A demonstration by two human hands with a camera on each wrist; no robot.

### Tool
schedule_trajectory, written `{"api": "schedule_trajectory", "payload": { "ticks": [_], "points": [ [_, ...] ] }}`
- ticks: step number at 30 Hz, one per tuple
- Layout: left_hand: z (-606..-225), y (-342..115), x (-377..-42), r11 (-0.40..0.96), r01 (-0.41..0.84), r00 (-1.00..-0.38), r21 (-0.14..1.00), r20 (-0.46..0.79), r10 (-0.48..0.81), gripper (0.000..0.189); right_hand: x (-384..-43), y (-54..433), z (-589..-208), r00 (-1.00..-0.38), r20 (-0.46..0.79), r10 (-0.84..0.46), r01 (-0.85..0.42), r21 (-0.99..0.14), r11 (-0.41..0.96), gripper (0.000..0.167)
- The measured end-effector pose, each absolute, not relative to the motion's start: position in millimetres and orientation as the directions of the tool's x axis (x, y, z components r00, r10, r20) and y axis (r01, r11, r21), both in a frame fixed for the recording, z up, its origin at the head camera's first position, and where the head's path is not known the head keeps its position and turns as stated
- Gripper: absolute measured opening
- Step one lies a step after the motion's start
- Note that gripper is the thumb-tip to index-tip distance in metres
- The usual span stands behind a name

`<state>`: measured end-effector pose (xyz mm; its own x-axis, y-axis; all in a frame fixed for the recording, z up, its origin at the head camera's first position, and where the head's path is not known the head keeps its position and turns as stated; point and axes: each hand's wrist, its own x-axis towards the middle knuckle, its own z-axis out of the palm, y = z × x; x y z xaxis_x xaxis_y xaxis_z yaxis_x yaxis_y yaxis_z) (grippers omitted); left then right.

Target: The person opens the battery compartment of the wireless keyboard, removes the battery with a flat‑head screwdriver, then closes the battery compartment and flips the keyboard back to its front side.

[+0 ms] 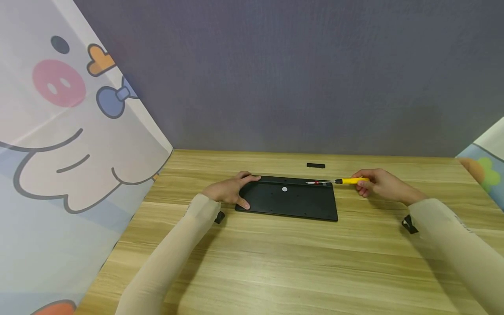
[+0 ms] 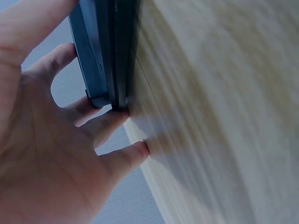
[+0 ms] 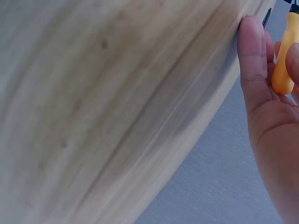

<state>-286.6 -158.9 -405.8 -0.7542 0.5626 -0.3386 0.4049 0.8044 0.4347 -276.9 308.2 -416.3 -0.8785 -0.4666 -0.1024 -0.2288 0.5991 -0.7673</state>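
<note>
A: Nearest thing?
B: Black panel (image 1: 291,201), mid-scene on the surface (image 1: 275,262). Left hand (image 1: 228,190) grips its left end, thumb near side, fingers toward far side.
A: Right hand (image 1: 379,183)?
B: Holding the screwdriver (image 1: 346,180) by its yellow handle, right of panel; shaft points left over panel's far right part. Red-silver bit (image 1: 315,183) by the tip, too small to identify.
A: Farther?
B: Small black strip (image 1: 316,166) past panel's far edge, apart. Then grey wall (image 1: 275,78).
</note>
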Motion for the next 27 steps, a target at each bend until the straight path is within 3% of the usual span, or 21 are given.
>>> {"api": "schedule_trajectory", "payload": {
  "ticks": [27],
  "points": [
    [-408.4, -159.9, -288.1, 0.802, 0.415, -0.752, 0.429, -0.334, 0.568, 0.099, -275.4, 302.8, -416.7, -0.89, -0.102, -0.444, -0.2, -0.788, 0.582, 0.026]
  ]
}}
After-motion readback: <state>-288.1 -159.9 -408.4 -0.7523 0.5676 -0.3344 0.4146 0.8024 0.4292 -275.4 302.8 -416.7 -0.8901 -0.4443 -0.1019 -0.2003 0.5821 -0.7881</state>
